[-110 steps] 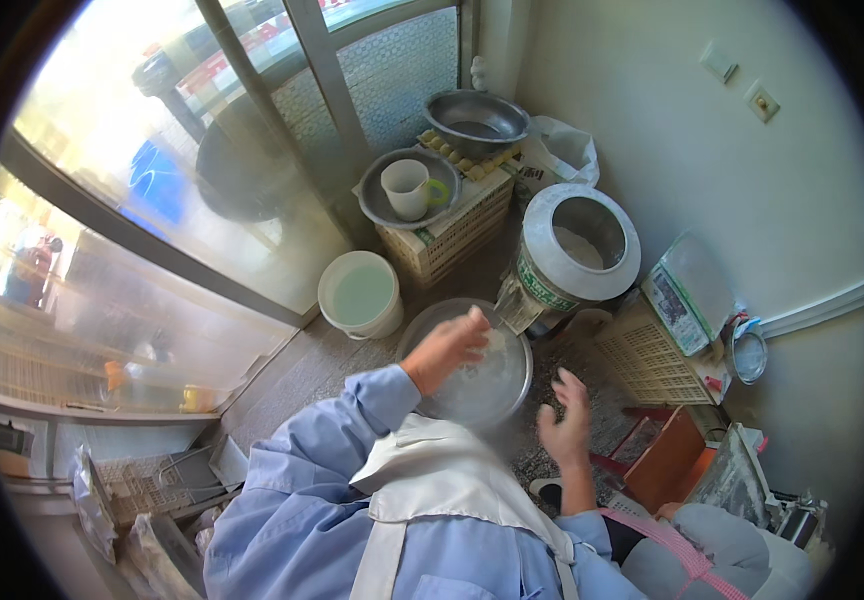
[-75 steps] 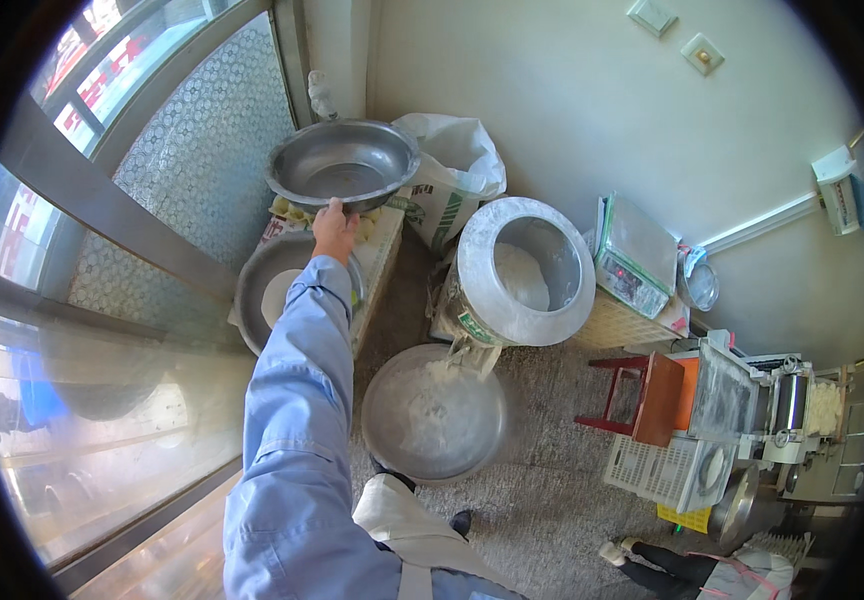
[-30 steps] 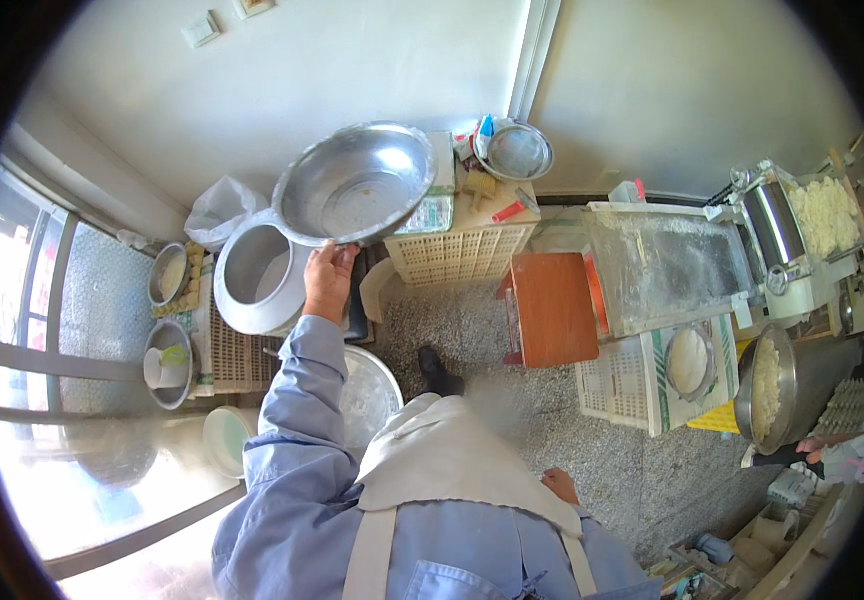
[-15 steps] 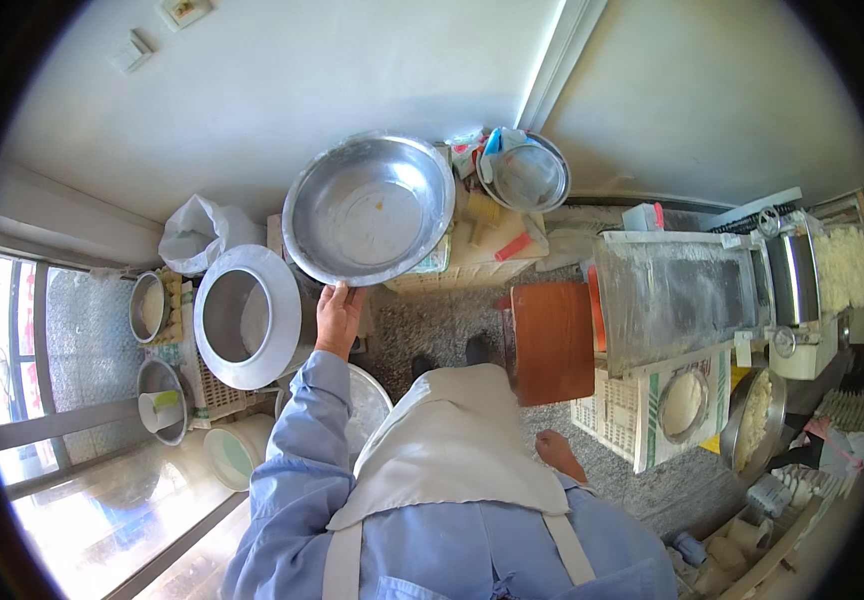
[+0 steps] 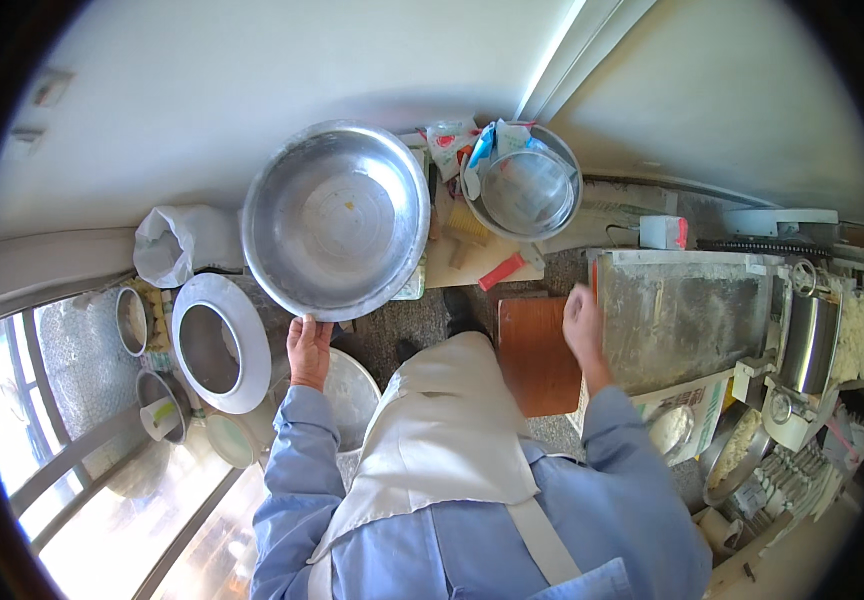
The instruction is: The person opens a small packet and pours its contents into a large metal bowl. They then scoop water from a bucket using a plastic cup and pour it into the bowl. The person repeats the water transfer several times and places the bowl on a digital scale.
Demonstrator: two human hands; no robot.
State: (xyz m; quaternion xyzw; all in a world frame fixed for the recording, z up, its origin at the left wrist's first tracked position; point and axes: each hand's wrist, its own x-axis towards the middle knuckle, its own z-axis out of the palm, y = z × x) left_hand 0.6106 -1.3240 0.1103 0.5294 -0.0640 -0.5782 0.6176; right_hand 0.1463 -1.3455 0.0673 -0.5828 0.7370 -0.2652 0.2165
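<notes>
The left hand (image 5: 308, 348), left of centre in the frame, is clamped on the lower rim of a large round shiny metal basin (image 5: 336, 220), fingers curled over the edge. The basin fills the upper middle of the frame, held up with its open side toward the camera; its inside looks bare apart from a small speck near the middle. The right hand (image 5: 584, 322), right of centre, hangs in the air with nothing in it, its fingers loosely together and blurred; it shows over the left edge of a grey flour-dusted metal tabletop (image 5: 687, 315) and just beside a reddish-brown square stool (image 5: 537, 355) that stands on the floor below it.

To the upper right of the basin, a smaller round metal bowl (image 5: 524, 190) sits among crumpled plastic bags, with a red-handled tool (image 5: 503, 271) lying on a pale board below it. In the left part of the frame stands a white round bin with a wide open mouth (image 5: 214, 343), and above it a tied white plastic sack (image 5: 164, 246) leans at the wall. At the far left, near the window, a small metal pot (image 5: 133, 319) and a white cup in another bowl (image 5: 159, 418) stand. The person wears a light blue shirt and a white apron (image 5: 442, 440).
</notes>
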